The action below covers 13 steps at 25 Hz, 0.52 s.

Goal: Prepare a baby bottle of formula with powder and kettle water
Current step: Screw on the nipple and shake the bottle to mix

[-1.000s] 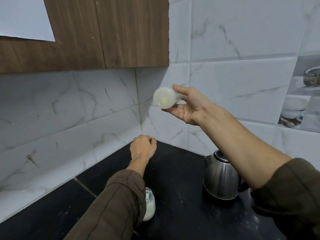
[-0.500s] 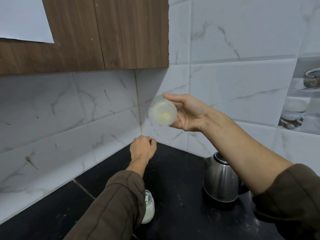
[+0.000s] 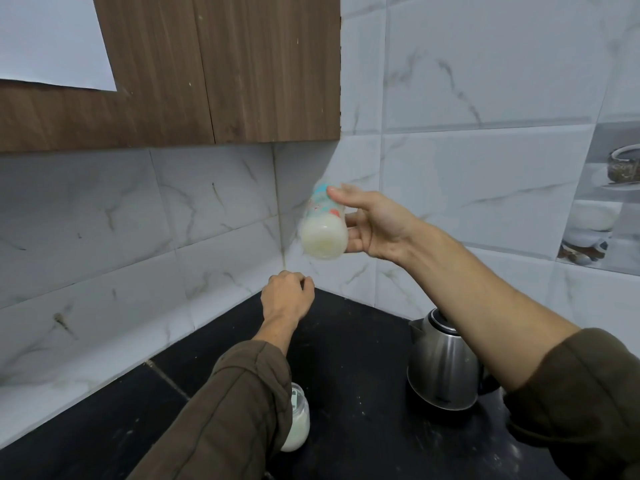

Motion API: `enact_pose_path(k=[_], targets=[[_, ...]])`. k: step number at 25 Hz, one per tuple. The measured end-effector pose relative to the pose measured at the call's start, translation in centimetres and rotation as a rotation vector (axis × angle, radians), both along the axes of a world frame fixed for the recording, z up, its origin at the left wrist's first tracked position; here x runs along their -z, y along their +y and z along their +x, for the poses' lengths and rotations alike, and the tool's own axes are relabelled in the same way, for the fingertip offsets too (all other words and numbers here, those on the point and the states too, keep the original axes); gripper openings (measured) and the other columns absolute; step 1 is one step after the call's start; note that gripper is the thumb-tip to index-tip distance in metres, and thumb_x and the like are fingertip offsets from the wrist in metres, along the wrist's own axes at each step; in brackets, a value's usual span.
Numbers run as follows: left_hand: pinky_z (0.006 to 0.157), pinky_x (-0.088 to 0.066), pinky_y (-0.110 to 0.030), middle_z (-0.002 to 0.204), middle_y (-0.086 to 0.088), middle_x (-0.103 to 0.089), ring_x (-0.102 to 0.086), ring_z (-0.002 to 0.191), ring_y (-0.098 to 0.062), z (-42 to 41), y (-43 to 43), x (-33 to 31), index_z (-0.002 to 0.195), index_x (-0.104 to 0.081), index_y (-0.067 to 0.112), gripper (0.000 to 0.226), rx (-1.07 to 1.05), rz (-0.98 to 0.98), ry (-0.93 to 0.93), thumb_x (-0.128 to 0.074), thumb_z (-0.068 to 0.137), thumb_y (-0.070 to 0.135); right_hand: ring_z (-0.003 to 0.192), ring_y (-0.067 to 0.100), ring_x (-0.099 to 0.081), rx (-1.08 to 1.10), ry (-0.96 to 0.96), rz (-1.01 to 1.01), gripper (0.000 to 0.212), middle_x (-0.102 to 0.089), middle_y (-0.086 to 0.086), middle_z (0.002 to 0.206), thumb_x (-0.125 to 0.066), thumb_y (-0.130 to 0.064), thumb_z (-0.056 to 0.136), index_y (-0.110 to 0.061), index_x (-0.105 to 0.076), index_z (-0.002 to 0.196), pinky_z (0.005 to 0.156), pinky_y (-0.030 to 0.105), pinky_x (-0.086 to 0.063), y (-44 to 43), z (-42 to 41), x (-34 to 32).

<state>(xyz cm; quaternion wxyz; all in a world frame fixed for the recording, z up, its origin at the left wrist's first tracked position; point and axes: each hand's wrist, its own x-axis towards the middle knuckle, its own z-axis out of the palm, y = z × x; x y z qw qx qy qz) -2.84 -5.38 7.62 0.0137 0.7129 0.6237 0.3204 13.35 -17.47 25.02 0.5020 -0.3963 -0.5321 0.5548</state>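
My right hand grips a baby bottle in the air in front of the tiled corner. The bottle is blurred, carries a coloured print and holds pale milky liquid in its lower end, which faces me. My left hand rests at the back corner of the black counter with its fingers curled; nothing shows in it. A steel kettle stands on the counter under my right forearm. A small jar of white powder stands partly hidden behind my left sleeve.
Wooden wall cabinets hang above the counter at the upper left. Marble-look wall tiles close the corner on both sides. A picture tile with cups sits at the far right.
My right hand has swung the bottle downward and tilted it, so its printed side now shows. My left hand stays at the corner.
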Motion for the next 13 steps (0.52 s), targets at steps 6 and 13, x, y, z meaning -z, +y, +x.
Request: enact_pose_path(k=[6, 13], targets=[[0.071, -0.055, -0.036, 0.084, -0.002, -0.072, -0.065, 0.08, -0.022, -0.2, -0.3, 0.3, 0.094, -0.08, 0.019, 0.038, -0.001, 0.006, 0.01, -0.048, 0.104, 0.038, 0.095, 0.034, -0.08, 0.314, 0.458, 0.248, 0.064, -0.064, 0.016, 0.136, -0.073, -0.027, 0.099, -0.027, -0.041, 0.155, 0.074, 0.042, -0.065, 0.6, -0.7, -0.5], [0.069, -0.051, -0.034, 0.087, -0.002, -0.072, -0.063, 0.081, -0.021, -0.3, -0.6, -0.2, 0.095, -0.08, 0.019, 0.038, 0.0, 0.029, 0.008, -0.049, 0.104, 0.038, 0.104, 0.036, -0.077, 0.323, 0.354, 0.494, 0.076, -0.073, 0.006, 0.115, -0.072, -0.019, 0.1, -0.035, -0.029, 0.161, 0.077, 0.043, -0.065, -1.8, -1.9, -1.1]])
